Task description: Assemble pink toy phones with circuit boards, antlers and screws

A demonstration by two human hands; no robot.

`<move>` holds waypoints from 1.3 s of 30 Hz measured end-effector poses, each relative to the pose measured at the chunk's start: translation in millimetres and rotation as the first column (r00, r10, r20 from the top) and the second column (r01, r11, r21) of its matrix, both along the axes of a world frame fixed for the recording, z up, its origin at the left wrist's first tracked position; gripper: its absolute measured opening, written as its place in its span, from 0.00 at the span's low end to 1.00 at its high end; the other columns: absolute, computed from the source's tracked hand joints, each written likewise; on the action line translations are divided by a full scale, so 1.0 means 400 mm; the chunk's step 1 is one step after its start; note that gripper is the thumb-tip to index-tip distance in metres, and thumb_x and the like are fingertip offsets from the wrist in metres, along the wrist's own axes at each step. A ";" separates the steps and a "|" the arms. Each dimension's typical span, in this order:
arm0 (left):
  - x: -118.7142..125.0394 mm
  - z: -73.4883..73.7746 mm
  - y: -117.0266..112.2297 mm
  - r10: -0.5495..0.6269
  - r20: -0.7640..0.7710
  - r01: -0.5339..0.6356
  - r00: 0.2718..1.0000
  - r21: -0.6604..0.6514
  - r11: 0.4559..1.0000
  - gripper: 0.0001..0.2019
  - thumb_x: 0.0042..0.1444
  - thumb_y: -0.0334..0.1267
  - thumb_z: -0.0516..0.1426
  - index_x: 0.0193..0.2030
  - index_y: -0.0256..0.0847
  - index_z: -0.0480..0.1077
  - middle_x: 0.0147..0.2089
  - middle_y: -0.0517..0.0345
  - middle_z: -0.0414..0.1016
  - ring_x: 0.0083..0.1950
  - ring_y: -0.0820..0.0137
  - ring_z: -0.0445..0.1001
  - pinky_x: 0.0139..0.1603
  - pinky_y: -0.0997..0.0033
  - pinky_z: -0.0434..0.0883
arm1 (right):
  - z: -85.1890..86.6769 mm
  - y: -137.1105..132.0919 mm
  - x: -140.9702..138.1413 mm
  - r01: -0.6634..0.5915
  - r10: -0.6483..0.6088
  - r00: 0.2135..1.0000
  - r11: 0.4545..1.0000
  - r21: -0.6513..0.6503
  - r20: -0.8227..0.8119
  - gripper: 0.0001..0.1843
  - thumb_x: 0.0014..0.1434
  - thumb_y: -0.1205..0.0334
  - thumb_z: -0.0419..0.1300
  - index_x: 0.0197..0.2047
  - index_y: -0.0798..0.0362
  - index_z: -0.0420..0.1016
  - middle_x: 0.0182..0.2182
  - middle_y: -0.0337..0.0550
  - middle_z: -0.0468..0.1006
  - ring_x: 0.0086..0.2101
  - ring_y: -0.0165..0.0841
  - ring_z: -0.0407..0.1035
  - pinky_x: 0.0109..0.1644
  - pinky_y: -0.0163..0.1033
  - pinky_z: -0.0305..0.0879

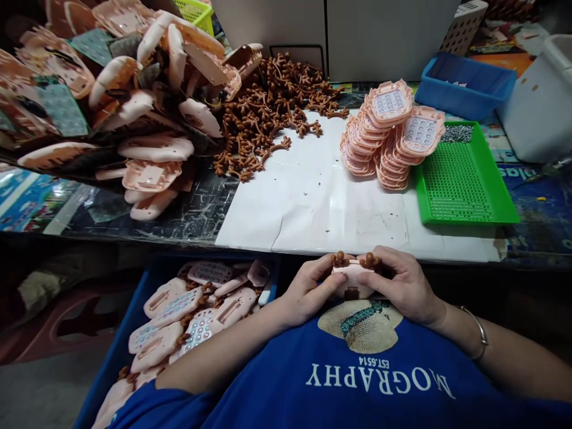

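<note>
Closely, left hand (308, 293) and right hand (404, 287) fingers clamp pink shell (353, 279) above shirt (268, 399) reading "MOGRAPHY".

I see paper (313, 202) on the tabletop (179, 220), small pieces (268, 113) heaped behind it, stacked shells (388, 137) on its right, a tray (465, 185) beside those. Before the edge, one shell (353, 279) sits between left hand (308, 293) and right hand (402, 286).

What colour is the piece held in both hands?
Pale pink piece, brown knobs on top; head view.
</note>
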State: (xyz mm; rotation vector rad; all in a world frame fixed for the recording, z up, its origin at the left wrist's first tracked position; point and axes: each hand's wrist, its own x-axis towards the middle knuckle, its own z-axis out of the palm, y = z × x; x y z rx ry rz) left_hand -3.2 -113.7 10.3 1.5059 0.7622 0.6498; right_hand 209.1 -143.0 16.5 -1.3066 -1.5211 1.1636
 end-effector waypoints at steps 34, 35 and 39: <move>-0.013 -0.061 0.003 0.130 0.318 0.005 0.939 -0.391 0.920 0.20 0.53 0.41 0.69 0.52 0.41 0.76 0.57 0.45 0.79 0.52 0.59 0.80 0.52 0.63 0.75 | 0.002 0.024 0.004 -0.163 0.103 0.975 0.934 0.319 0.195 0.10 0.61 0.57 0.67 0.38 0.55 0.80 0.31 0.42 0.81 0.32 0.31 0.75 0.39 0.37 0.71; -0.015 -0.066 0.004 0.137 0.337 0.017 0.931 -0.417 0.909 0.20 0.52 0.41 0.70 0.51 0.42 0.76 0.58 0.45 0.78 0.52 0.59 0.80 0.53 0.62 0.75 | 0.002 0.024 0.001 -0.160 0.098 0.975 0.933 0.322 0.202 0.09 0.60 0.57 0.67 0.38 0.55 0.79 0.31 0.42 0.81 0.32 0.31 0.75 0.39 0.37 0.70; -0.012 -0.072 0.004 0.226 0.352 -0.053 0.908 -0.438 0.898 0.18 0.52 0.42 0.69 0.48 0.41 0.76 0.62 0.44 0.75 0.57 0.57 0.77 0.58 0.57 0.74 | 0.002 0.024 -0.011 -0.187 0.105 0.961 0.928 0.321 0.256 0.08 0.62 0.58 0.66 0.40 0.54 0.78 0.32 0.41 0.81 0.31 0.30 0.73 0.39 0.37 0.71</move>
